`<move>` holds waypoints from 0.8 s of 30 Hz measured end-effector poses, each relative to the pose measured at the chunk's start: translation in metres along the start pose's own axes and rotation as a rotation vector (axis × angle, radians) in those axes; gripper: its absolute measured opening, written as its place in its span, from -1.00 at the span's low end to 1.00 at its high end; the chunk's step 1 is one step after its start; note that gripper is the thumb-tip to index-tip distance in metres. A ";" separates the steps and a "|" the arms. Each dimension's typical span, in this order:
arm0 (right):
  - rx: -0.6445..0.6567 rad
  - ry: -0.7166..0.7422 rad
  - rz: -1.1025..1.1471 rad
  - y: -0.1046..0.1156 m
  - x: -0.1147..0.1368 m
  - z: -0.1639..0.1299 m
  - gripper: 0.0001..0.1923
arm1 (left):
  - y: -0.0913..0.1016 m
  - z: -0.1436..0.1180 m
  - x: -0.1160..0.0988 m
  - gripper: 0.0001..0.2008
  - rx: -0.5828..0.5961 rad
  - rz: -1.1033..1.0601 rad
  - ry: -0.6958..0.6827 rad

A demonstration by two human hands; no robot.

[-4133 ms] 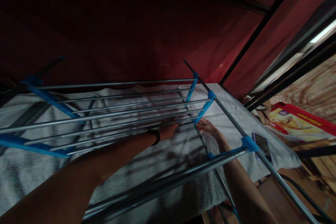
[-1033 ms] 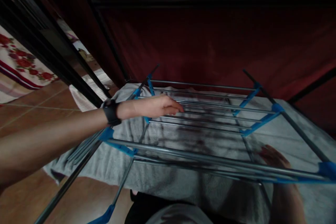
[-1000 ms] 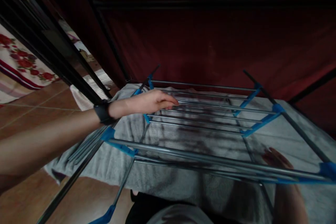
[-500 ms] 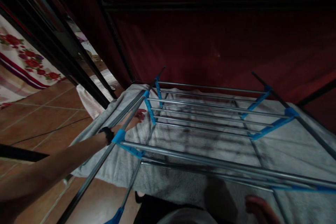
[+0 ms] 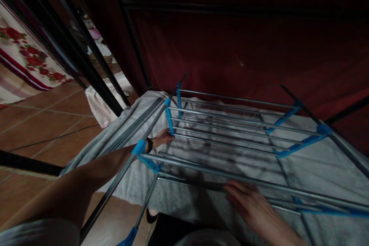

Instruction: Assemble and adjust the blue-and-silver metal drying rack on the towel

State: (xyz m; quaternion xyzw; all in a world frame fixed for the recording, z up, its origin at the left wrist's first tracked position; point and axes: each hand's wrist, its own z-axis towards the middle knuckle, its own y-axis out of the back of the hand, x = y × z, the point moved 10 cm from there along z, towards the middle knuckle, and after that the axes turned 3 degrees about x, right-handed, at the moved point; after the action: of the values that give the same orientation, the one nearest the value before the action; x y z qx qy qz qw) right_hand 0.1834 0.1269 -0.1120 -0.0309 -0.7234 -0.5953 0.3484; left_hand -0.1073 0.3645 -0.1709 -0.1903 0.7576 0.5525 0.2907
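Observation:
A drying rack of grey metal tubes (image 5: 219, 173) and blue plastic brackets stands partly assembled before me. My left hand (image 5: 163, 137) reaches in past the left side tube, fingers closed at the lower end of a blue bracket (image 5: 169, 117). Rods run rightward from that bracket to another blue bracket (image 5: 302, 143). Over the lower front rods, my right hand (image 5: 253, 205) has its fingers stretched out near the front tube; whether they touch it is unclear. Nothing shows held in it.
Grey cloth (image 5: 135, 190) lies under the rack, with several loose tubes (image 5: 131, 125) on its left side. A dark red panel (image 5: 230, 57) stands behind. Black metal posts (image 5: 105, 92) rise at the left, near a striped cloth (image 5: 99, 105) on the tiled floor (image 5: 54, 123).
My left hand has moved right and closed at the blue bracket's lower end. My right hand has come up from the bottom edge to the front rods. The view has shifted slightly.

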 end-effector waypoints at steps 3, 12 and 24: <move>0.126 0.061 0.151 -0.004 0.019 0.003 -0.70 | -0.007 -0.003 0.006 -0.91 0.076 -0.195 0.043; 0.026 0.090 0.124 0.025 -0.020 0.073 -0.63 | -0.011 0.004 0.014 -0.95 0.038 -0.194 0.054; 0.122 -0.106 -0.346 -0.029 -0.059 0.195 -0.54 | -0.003 0.009 0.017 -0.86 -0.099 0.000 -0.015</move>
State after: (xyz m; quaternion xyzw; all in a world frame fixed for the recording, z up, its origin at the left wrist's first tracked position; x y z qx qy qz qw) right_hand 0.1237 0.3122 -0.1779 0.0836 -0.7699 -0.5990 0.2035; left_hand -0.1159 0.3725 -0.1862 -0.2003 0.7271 0.5908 0.2868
